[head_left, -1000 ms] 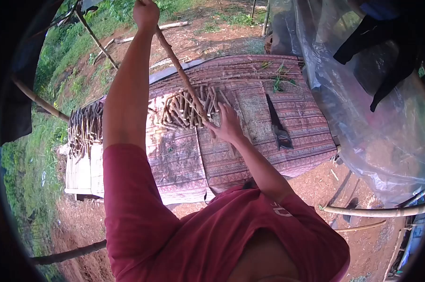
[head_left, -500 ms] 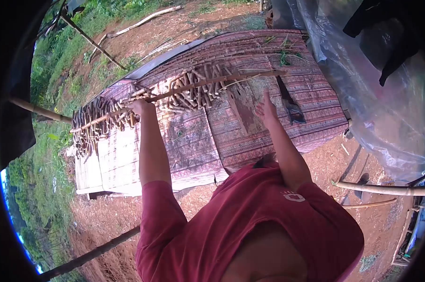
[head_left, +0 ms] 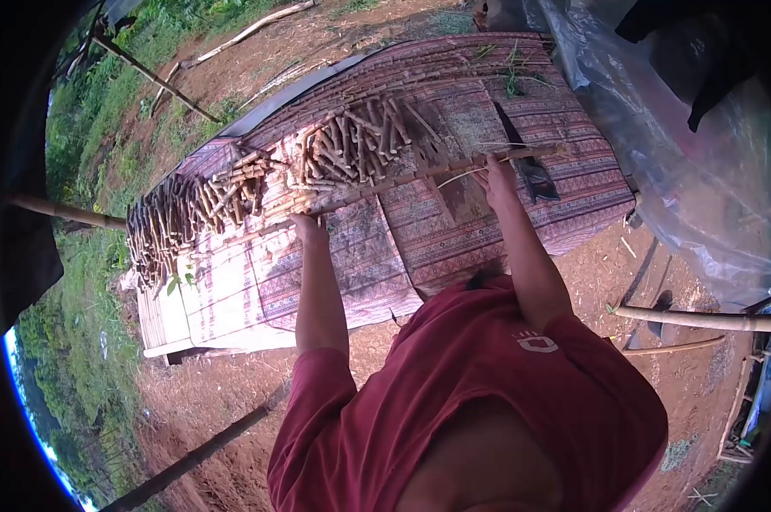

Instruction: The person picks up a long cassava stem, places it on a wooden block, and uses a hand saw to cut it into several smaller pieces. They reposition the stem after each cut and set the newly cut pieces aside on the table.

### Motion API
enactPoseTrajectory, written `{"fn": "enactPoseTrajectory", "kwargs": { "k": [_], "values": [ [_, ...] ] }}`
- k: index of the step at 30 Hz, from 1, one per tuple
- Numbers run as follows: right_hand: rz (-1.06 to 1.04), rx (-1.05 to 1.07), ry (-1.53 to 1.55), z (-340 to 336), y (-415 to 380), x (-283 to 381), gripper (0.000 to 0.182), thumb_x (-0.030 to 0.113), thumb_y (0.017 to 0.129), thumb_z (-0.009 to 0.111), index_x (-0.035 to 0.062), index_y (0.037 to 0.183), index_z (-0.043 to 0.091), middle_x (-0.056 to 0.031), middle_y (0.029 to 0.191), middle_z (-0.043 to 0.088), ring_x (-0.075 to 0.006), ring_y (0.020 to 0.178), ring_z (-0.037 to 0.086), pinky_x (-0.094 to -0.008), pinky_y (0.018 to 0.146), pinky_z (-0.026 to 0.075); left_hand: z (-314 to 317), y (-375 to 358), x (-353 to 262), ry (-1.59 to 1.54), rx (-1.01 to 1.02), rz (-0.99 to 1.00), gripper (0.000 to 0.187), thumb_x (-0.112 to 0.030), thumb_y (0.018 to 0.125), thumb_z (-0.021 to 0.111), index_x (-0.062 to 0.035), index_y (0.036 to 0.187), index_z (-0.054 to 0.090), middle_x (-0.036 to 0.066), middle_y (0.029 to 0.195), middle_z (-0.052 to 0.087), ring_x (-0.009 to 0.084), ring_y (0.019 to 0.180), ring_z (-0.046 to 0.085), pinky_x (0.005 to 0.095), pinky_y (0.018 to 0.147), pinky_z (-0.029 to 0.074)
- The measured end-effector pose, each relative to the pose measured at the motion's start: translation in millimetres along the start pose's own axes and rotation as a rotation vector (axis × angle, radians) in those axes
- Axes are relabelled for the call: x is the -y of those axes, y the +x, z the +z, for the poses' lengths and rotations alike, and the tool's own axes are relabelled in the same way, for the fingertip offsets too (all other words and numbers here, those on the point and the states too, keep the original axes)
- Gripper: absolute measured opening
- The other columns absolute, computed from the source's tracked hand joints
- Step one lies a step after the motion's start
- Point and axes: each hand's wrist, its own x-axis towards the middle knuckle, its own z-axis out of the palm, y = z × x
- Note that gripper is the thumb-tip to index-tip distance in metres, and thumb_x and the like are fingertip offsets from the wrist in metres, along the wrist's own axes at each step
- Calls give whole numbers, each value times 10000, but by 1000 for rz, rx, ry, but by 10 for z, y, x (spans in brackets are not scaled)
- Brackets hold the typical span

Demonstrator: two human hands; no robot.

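Observation:
A long, thin woody stalk [head_left: 398, 182] stretches across the cloth-covered table, held in front of me. My left hand [head_left: 309, 228] is closed around it near its middle. Closer to its right end, my right hand [head_left: 499, 182] also grips it, though the fingers are partly hidden. Just beyond that hand, a dark flat tool [head_left: 539, 181], perhaps a machete, lies partly under the stalk. A worn brown board [head_left: 452, 203] rests beneath the stalk, left of my right hand. Cut stalk pieces [head_left: 351, 145] are heaped behind the stalk.
More short pieces [head_left: 159, 226] lie in rows at the table's left end. Long uncut stalks [head_left: 385, 84] run along the far edge of the patterned cloth [head_left: 351, 277]. Clear plastic sheeting [head_left: 658, 179] hangs at the right. A pole [head_left: 701, 319] juts in below it.
My left hand has moved right and nearer to me with the stalk. My right hand, empty and open before, now holds it too. The stalk has shifted right and closer.

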Motion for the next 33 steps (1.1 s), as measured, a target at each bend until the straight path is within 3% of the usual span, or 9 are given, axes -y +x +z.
{"fn": "enactPoseTrajectory", "kwargs": {
  "k": [4,7,8,10,17,19,24,31,33],
  "values": [
    [-9,-61,-7,-287,85,-57,166,187,1061,550,69,1177,562,-59,1048,629,-164,909,675,-351,794,646,-98,162,163,497,47,85,750,-531,940,618,57,1372,442,165,1260,579,300,1093,600,487,917,498],
    [44,-45,18,-502,236,-187,206,195,1054,573,62,1209,546,-84,1129,630,-232,966,691,-396,857,636,207,-296,323,1167,-431,288,833,-503,931,629,35,1493,330,286,1389,480,405,1236,522,524,1022,444],
    [64,-61,8,-545,276,-232,202,198,1053,575,63,1201,547,-81,1126,629,-232,966,692,-396,857,636,253,-463,387,1194,-311,371,929,-513,909,658,13,1548,237,377,1454,370,490,1308,431,545,1095,380],
    [109,-98,-3,-613,297,-342,195,203,1052,579,65,1186,550,-77,1121,629,-232,965,695,-396,856,635,211,-307,786,1175,20,804,837,-443,916,677,12,1527,330,335,1376,474,496,1291,438,563,1085,370],
    [265,21,-170,-823,392,-330,223,318,1073,537,112,1148,577,-45,1092,649,-200,961,707,-405,864,598,860,-1562,1617,1503,746,1211,717,-310,939,674,-139,1558,356,165,1520,432,378,1404,401,540,1144,327],
    [289,63,-235,-879,454,-372,248,349,1078,519,119,1141,586,-39,1068,667,-192,960,709,-409,881,586,974,-1505,1921,1584,816,1160,651,-315,955,645,-188,1542,393,123,1513,462,352,1402,427,538,1143,339],
    [138,0,-580,-1121,792,-623,248,267,1015,652,39,935,714,-78,846,730,-174,660,714,-326,561,585,1139,-1587,2152,1882,873,890,419,-360,987,579,-264,1395,564,81,1393,587,340,1326,532,530,1087,414],
    [-421,56,-1333,-1254,536,-165,328,383,944,666,69,893,745,-167,862,738,-381,825,719,-451,734,578,1191,-1578,2275,1891,727,1020,193,-296,942,628,-151,1043,705,101,1153,689,363,1079,679,503,855,575],
    [-346,1,-1359,-1275,481,-4,293,358,958,651,90,890,749,-171,880,736,-396,867,701,-462,734,564,1175,-1604,2232,1874,738,1071,153,-240,937,631,-132,1025,695,115,1130,690,382,1031,691,495,824,593]
  ]
}}
